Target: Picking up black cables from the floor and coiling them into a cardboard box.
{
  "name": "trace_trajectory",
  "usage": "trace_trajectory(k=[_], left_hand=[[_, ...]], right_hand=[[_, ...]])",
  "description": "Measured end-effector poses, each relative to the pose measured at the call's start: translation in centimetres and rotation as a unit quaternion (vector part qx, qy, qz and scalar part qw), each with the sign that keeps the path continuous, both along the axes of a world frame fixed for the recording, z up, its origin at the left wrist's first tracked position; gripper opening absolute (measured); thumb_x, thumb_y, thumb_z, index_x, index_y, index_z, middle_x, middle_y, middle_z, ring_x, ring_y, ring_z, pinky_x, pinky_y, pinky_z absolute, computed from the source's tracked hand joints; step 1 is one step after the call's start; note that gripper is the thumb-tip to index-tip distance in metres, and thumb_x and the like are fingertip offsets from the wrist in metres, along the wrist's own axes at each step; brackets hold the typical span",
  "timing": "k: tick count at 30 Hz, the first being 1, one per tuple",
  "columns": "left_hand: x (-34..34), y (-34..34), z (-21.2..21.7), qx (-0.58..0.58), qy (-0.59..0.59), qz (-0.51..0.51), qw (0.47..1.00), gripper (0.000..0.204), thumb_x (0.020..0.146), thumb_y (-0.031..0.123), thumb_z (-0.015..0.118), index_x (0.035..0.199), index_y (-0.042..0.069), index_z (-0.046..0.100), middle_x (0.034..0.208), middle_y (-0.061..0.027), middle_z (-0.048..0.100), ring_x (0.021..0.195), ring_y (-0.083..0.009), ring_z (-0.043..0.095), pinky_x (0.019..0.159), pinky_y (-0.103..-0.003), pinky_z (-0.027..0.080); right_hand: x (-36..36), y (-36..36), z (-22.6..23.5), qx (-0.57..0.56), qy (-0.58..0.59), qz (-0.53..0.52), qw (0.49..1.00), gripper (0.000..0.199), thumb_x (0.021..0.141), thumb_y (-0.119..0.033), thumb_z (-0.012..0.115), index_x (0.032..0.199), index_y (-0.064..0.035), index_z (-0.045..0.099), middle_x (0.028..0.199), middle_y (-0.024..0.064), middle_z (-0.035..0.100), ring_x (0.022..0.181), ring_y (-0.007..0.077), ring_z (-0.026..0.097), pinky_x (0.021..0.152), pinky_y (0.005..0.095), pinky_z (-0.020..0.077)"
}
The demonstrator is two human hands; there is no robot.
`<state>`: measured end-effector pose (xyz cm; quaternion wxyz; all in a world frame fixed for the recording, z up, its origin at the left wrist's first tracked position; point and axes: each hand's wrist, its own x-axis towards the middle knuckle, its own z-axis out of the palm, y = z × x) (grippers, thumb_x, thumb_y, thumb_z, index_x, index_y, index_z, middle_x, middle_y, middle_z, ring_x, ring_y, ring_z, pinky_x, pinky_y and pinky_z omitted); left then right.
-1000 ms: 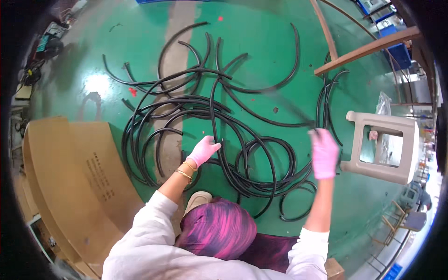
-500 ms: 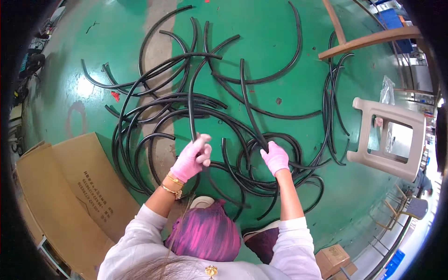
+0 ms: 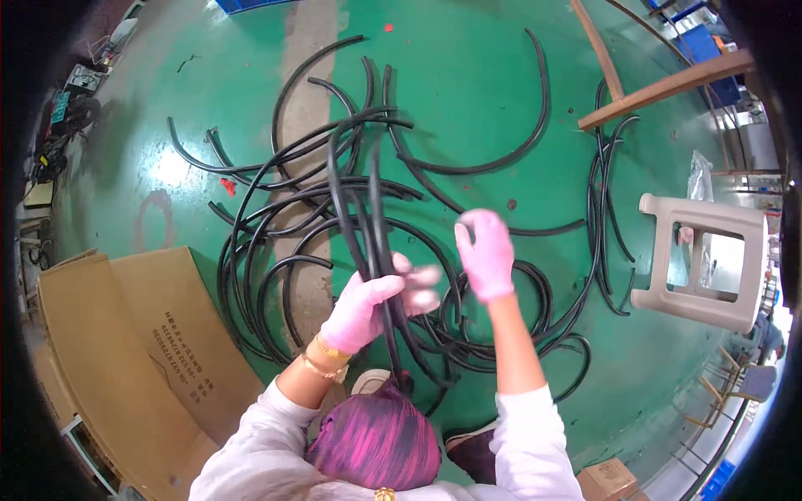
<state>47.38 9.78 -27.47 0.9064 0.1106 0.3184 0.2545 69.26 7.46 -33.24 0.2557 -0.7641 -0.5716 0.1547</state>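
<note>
My left hand (image 3: 365, 313), in a pink glove, is closed around several lengths of black rubber hose (image 3: 373, 230). They stand up out of the grip, and their lower ends hang down near my knees. To the right, my pink-gloved right hand (image 3: 486, 257) hovers above the floor with its thumb apart from the fingers; it holds nothing. Below it lies a coil of black hose (image 3: 543, 292). Beyond my hands, a tangle of loose hoses (image 3: 276, 204) spreads over the green floor, some overlapping, some curved off singly.
At left lies a flattened cardboard box (image 3: 125, 351). A beige plastic stool (image 3: 652, 250) lies on its side at right, near clear plastic film (image 3: 700, 179). A wooden frame (image 3: 668, 88) juts in at upper right. A small carton (image 3: 607, 480) sits at lower right.
The hose that my right hand held is now gathered with others in my left hand. My right hand has let go and risen slightly. The left hand has moved a little right.
</note>
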Motion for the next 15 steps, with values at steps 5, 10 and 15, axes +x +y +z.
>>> trace_trajectory(k=[5,10,15], left_hand=[[-4.1,0.2,4.5,0.112,-0.134,0.054,0.983,0.027,0.094,0.030,0.061,0.113,0.014,0.051,0.063,-0.0061,0.057,0.051,-0.0204,0.056,0.056,-0.039,0.051],[-10.2,4.8,8.1,0.339,-0.346,0.018,0.875,0.055,0.101,0.029,0.054,0.150,0.031,0.028,0.063,-0.0036,0.054,0.046,-0.0143,0.051,0.048,-0.030,0.046],[-11.9,3.9,6.7,0.325,-0.167,0.190,0.911,0.058,0.097,0.022,0.061,0.147,0.022,0.032,0.057,-0.0020,0.042,0.040,-0.0111,0.038,0.041,-0.027,0.031]], right_hand=[[6.5,0.5,-7.7,-0.280,-0.254,0.079,0.922,0.030,0.074,-0.016,0.068,0.100,-0.0046,0.058,0.103,0.0155,0.062,0.095,0.0325,0.063,0.087,0.0431,0.0502],[6.4,0.9,-2.1,-0.058,-0.111,0.100,0.987,0.024,0.073,-0.012,0.065,0.093,-0.0060,0.054,0.089,0.0151,0.057,0.082,0.0348,0.062,0.071,0.0458,0.0503],[8.0,8.4,-3.6,0.147,-0.144,0.097,0.974,0.031,0.070,-0.004,0.069,0.098,-0.0061,0.056,0.090,0.0135,0.057,0.081,0.0329,0.060,0.073,0.0444,0.0498]])
